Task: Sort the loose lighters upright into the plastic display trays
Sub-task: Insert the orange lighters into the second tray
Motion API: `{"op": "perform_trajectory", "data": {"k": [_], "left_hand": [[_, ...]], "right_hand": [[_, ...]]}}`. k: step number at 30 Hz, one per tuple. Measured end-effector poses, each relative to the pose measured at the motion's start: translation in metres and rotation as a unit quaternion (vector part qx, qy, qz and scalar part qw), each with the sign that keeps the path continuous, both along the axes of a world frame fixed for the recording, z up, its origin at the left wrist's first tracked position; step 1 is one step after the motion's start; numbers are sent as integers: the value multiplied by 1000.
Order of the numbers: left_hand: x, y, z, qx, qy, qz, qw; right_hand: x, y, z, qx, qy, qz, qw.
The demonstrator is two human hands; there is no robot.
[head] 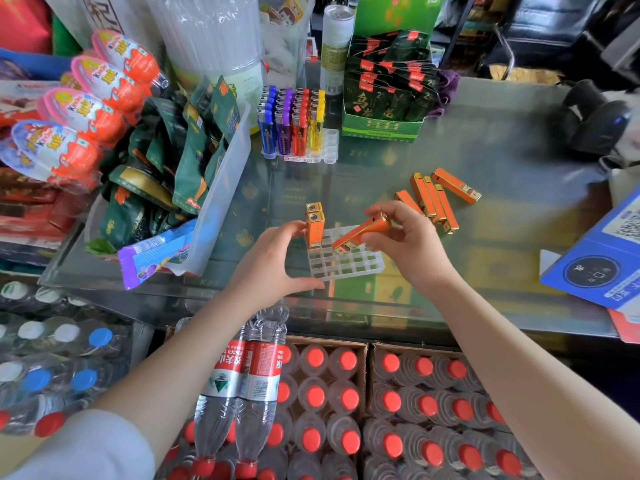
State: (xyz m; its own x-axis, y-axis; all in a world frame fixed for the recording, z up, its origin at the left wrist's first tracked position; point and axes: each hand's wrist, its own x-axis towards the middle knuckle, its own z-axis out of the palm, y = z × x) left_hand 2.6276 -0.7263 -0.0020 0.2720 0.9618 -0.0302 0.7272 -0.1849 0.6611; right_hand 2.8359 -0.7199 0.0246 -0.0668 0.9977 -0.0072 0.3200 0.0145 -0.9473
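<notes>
A clear plastic display tray point(349, 265) with a grid of slots lies on the glass counter. Two orange lighters point(314, 226) stand upright in its far left corner. My left hand point(273, 261) braces the tray's left side, fingertips touching the upright lighters and thumb at the near corner. My right hand point(405, 240) grips another orange lighter point(360, 234), tilted with its gold end low over the tray's slots. Several loose orange lighters point(437, 199) lie flat on the counter behind my right hand.
A second tray point(329, 147) holds blue, purple, red and yellow lighters upright at the back. A clear bin of green packets point(221, 178) stands left. A green tea box point(384, 123) sits behind, a blue card point(602, 258) at right. Bottled water crates sit below the counter edge.
</notes>
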Motion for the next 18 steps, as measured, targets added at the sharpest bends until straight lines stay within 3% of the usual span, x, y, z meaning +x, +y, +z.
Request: {"op": "perform_trajectory", "data": {"k": [6, 13, 18], "left_hand": [[-2, -6, 1, 2, -3, -2, 1000], [-4, -3, -2, 0, -2, -6, 1000], [-4, -1, -3, 3, 7, -16, 1000]], "right_hand": [[-19, -5, 5, 14, 32, 44, 998], [-28, 0, 3, 132, -107, 94, 981], [-35, 1, 5, 157, -127, 88, 975]]}}
